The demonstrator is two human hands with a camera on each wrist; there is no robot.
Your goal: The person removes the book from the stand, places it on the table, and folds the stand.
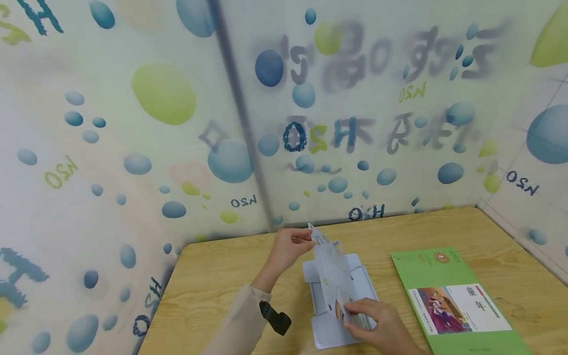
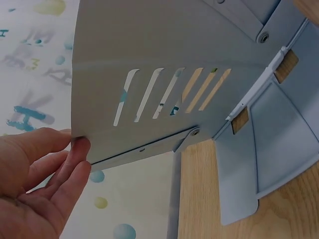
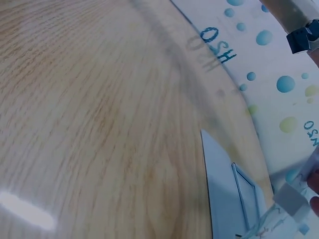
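A pale blue folding book stand has its base (image 1: 337, 340) flat on the table and its printed panel (image 1: 330, 268) raised at a steep tilt. At the far corner of the panel, my left hand (image 1: 290, 246) pinches the edge between thumb and fingers. My right hand (image 1: 377, 320) grips the near edge beside a small rainbow print. From the left wrist, the panel's plain back (image 2: 149, 40) shows slanted slots and riveted side arms, hinged to the base (image 2: 284, 129). Only fingertips of the right hand (image 3: 314, 186) show at that wrist view's right edge.
A green book (image 1: 470, 301) with a picture on its cover lies on the wooden table (image 1: 213, 286), right of the stand. Walls printed with bubbles and letters (image 1: 310, 133) rise directly behind the table and along its sides. A black strap (image 1: 275, 318) hangs at my left wrist.
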